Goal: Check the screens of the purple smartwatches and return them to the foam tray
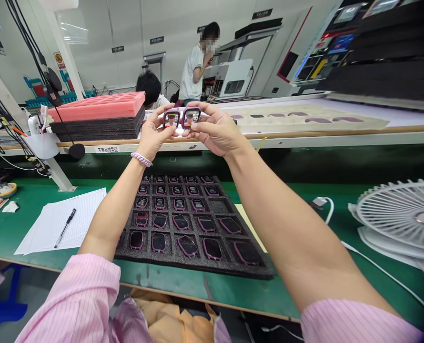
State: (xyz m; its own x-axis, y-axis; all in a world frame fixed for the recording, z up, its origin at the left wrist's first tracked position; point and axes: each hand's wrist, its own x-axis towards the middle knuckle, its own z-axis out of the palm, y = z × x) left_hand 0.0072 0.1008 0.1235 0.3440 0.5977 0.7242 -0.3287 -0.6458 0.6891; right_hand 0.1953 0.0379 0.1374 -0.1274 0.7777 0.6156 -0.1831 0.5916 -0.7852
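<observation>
Hands raised above the green table (26, 224): our left hand (153, 136) and right hand (215, 131) each pinch a purple-rimmed glossy lens (171, 118) (191, 117); black foam tray (183, 257) mostly filled, one pocket (220, 206) empty.

The person wears a pink shirt with fine white stripes, its sleeves (79, 305) pushed up above the elbows so both forearms are bare. A lilac spiral hair tie (141, 159) circles the left wrist, while the right wrist carries nothing.
</observation>
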